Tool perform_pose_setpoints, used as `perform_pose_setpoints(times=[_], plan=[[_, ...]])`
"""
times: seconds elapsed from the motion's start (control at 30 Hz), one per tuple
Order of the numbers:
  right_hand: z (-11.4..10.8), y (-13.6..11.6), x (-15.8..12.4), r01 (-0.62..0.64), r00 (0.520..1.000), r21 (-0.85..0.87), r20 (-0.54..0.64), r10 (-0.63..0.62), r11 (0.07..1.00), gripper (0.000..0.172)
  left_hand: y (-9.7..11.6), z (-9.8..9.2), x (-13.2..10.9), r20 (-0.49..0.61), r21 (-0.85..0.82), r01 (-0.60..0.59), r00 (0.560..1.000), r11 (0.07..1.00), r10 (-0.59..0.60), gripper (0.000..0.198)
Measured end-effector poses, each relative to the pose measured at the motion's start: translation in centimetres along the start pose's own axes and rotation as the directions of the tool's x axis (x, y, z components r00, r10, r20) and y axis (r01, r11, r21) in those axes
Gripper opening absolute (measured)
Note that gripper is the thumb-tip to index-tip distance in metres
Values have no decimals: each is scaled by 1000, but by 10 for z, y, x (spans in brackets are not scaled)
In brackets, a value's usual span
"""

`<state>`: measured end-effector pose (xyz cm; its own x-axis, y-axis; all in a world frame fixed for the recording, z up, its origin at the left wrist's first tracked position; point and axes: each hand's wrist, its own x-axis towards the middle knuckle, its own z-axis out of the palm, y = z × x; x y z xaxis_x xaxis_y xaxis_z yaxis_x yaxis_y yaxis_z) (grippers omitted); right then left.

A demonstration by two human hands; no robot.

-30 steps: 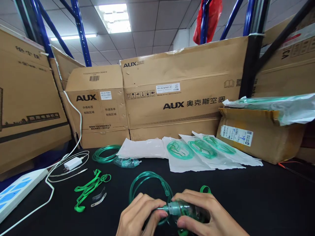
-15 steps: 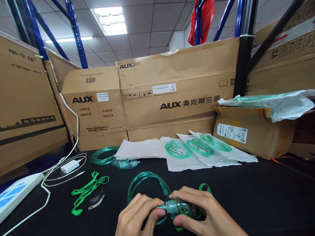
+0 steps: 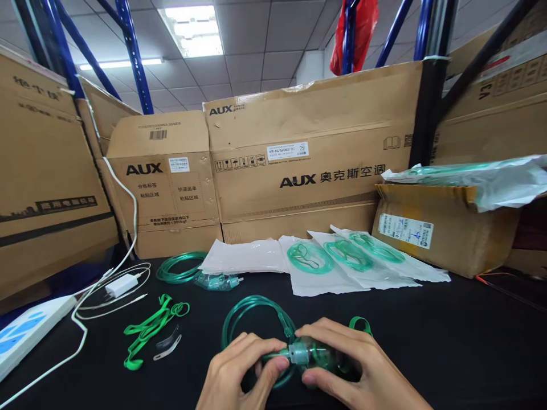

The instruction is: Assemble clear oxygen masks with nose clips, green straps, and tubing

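Both hands on the mask and its tube, low over the worktop.

My right hand (image 3: 342,359) cups the clear oxygen mask (image 3: 318,357); its connector (image 3: 298,353) points leftward at my left hand (image 3: 239,370), which pinches the green tubing (image 3: 252,304) at the connector's mouth.

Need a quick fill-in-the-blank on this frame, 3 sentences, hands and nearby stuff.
1. Both hands hold a clear mask joined to a coil of ____ tubing.
2. The left hand pinches the tube end at the mask's connector, while the ____ hand wraps the mask body.
3. A loose green strap lies on the ____ tabletop, left of the hands.

Missing words: green; right; black
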<state>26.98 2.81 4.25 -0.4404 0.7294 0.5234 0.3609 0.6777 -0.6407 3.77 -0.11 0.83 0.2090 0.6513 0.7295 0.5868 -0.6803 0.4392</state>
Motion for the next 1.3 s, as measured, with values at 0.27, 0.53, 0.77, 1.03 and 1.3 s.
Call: perform_pose_setpoints(times=[0.27,0.53,0.77,1.03,1.3], plan=[[2,9,-2,86,996,158,-34,-81,984,50,0,-10,4,171,-43,100,981,994,-92,43],[3,10,0,133,991,145,-43,-128,980,44,-1,-15,8,210,-35,-40,977,999,46,27],[2,6,-4,10,999,-4,-31,-10,1000,38,-4,-17,6,203,56,-190,963,980,175,18],[-1,3,-4,-123,992,-66,-6,123,990,31,-4,-2,2,62,48,-177,983,983,173,21],[1,2,-2,-65,997,-101,-35,62,993,30,-10,11,-4,-108,98,-156,980,983,167,23]])
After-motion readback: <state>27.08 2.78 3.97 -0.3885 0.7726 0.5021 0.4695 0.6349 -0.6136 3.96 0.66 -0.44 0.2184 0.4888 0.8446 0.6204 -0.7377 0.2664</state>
